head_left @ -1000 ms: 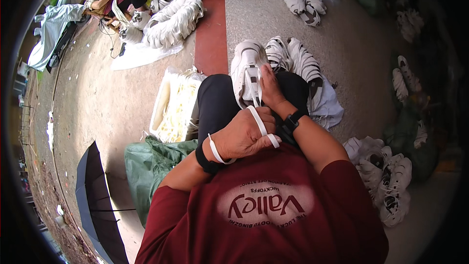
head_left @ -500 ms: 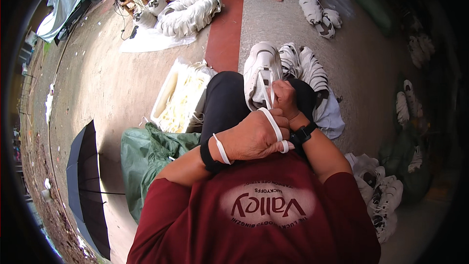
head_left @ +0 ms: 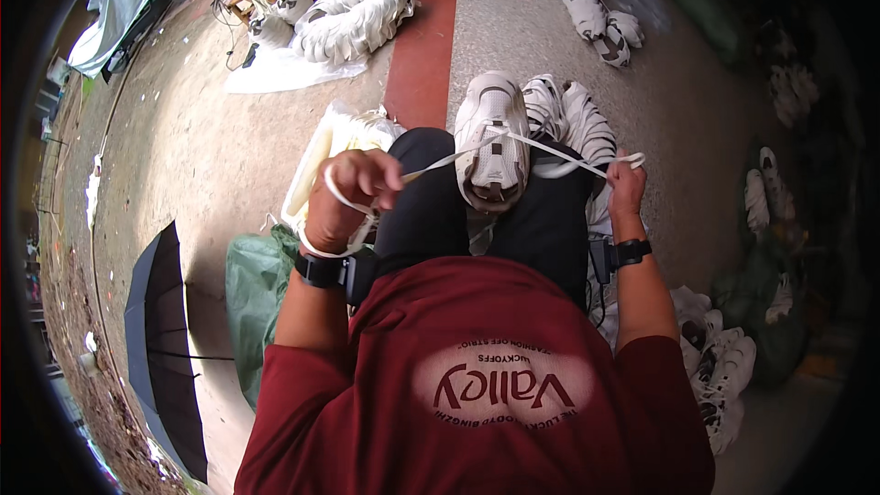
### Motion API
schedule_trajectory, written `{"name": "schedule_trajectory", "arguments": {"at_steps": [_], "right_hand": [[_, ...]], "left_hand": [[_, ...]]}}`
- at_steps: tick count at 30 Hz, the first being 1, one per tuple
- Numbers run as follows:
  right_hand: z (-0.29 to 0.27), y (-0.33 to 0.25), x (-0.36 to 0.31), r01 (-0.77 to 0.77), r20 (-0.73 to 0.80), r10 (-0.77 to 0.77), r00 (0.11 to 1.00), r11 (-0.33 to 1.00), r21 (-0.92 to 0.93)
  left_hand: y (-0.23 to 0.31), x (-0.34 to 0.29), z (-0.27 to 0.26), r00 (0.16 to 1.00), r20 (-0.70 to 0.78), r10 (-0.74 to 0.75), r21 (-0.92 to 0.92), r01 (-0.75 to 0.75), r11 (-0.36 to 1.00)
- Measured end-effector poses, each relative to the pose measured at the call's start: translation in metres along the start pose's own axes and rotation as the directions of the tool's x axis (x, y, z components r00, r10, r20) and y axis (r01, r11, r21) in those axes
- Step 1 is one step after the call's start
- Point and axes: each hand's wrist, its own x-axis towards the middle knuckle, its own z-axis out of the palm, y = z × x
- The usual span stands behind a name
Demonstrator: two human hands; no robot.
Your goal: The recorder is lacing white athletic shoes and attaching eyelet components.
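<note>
Seen from above, seated on the floor: white sneaker (head_left: 492, 142) resting on the lap, between both knees. Left hand (head_left: 353, 197) closed in a fist around one end of a white shoelace (head_left: 541, 142), lace looped about the wrist. Right hand (head_left: 626, 185) pinched tight on the other end, lace pulled taut across the shoe. More white sneakers (head_left: 573, 119) just beyond. Folded black umbrella (head_left: 165, 339) lying far left.

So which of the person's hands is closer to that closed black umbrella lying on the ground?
Left. The left hand, gripping one white lace end, is raised on the same side as the black umbrella. The right hand pulls the other end far across, beyond the white shoe.
</note>
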Motion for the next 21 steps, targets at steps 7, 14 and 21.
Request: {"name": "schedule_trajectory", "arguments": {"at_steps": [7, 14, 21], "right_hand": [[-0.103, 0.022, -0.052, -0.78, -0.022, 0.811, 0.585, 0.554, -0.291], [-0.039, -0.019, -0.026, 0.292, 0.339, 0.276, 0.9, 0.197, -0.936], [0.139, -0.041, -0.018, 0.662, 0.66, -0.268, 0.702, 0.588, -0.465]], "left_hand": [[-0.096, -0.088, -0.217, 0.662, -0.637, -0.394, -0.559, -0.044, 0.828], [-0.096, -0.059, -0.192, 0.68, -0.682, -0.269, 0.537, 0.716, 0.446], [-0.094, 0.068, -0.034, 0.993, 0.022, 0.113, 0.946, -0.058, 0.32]]}}
